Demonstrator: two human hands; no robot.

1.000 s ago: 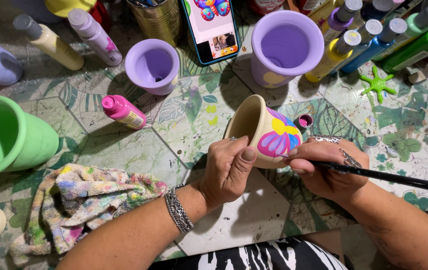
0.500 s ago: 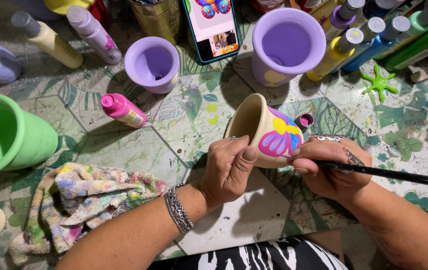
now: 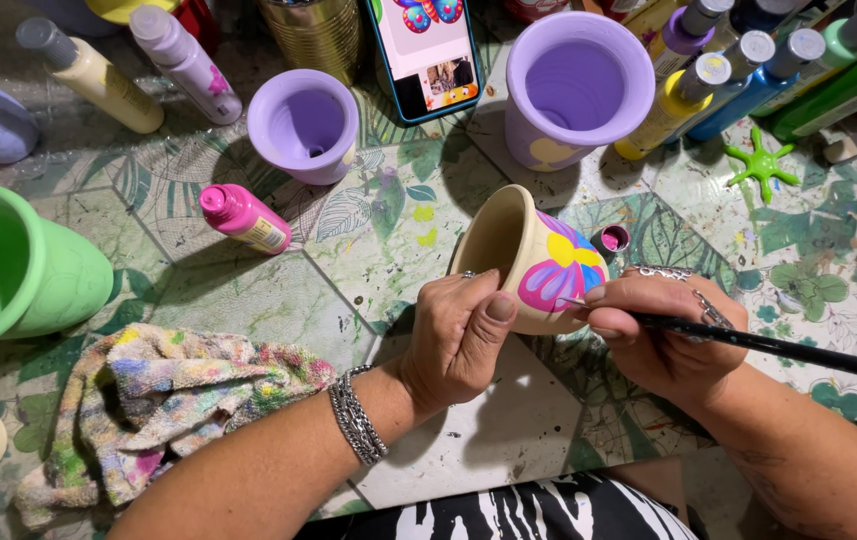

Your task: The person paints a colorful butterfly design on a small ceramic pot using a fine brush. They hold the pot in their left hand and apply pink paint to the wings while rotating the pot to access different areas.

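My left hand (image 3: 455, 338) grips a cream clay pot (image 3: 528, 255) by its rim, tilted on its side over the table. A butterfly in pink, yellow, blue and purple is painted on its outer wall. My right hand (image 3: 663, 335) holds a thin black paintbrush (image 3: 778, 347) like a pen, its tip touching the pink wing on the pot. A small open pink paint cap (image 3: 611, 239) sits just behind the pot.
Around the pot stand two lilac pots (image 3: 304, 123) (image 3: 578, 80), a green pot (image 3: 8, 270), a pink paint bottle (image 3: 245, 217), several more paint bottles (image 3: 748, 80), a phone (image 3: 423, 50) showing a butterfly and a paint-stained rag (image 3: 163, 400).
The brush tip has shifted slightly along the pink wing. The pot and my left hand stay where they were.
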